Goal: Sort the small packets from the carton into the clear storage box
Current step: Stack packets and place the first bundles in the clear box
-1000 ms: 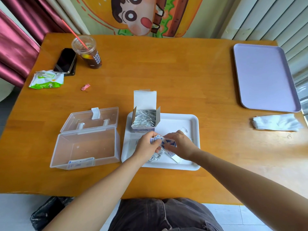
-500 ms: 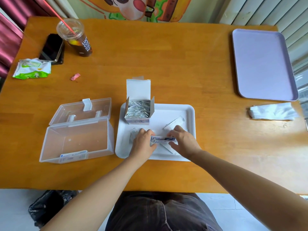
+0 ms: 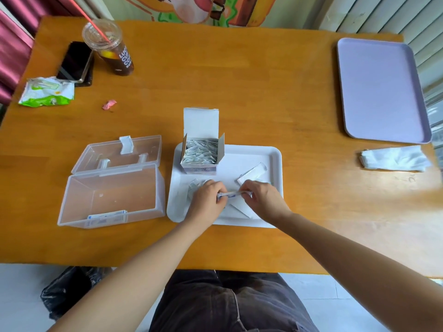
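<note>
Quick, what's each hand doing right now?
Left hand: pinches one end of the packet stack.
Right hand: pinches its other end.

White letters are running down the cup (image 3: 121,59), partly turned away: "LUC", "CUP", "CO". Print is showing on the carton (image 3: 199,169) front, too blurred for reading.

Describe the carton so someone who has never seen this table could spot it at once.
On the wooden table, find the white tray in front of the person. The carton stands on its far left corner, right of the clear storage box. It alone is cardboard, flap upright, crammed with small packets.
</note>
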`<state>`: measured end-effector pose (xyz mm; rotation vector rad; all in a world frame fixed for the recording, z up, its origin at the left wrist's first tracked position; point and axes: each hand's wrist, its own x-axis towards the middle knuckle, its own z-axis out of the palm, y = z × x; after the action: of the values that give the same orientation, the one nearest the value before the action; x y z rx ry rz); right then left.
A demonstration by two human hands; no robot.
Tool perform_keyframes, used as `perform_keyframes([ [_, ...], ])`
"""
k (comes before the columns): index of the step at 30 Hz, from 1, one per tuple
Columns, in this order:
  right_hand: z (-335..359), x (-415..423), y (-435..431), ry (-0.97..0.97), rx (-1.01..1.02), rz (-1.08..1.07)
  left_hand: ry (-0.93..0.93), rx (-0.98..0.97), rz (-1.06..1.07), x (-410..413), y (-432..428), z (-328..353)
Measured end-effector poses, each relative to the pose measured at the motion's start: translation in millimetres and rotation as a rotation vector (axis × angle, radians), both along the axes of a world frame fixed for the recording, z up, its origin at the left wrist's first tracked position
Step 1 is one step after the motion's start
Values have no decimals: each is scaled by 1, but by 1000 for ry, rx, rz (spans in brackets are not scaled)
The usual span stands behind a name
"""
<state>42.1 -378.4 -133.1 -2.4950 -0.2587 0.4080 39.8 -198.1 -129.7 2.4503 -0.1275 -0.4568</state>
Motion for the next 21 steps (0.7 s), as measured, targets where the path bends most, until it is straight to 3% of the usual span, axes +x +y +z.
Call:
perform_keyframes([
  [10,58,23,82,-73,160,361,-183,-44,111,-4,83,64],
  [16,91,41,179,-78,270,373,-263,-68,420,-15,183,81],
  [21,75,46,244,152,132,442,-257,191,624,-35,249,66],
])
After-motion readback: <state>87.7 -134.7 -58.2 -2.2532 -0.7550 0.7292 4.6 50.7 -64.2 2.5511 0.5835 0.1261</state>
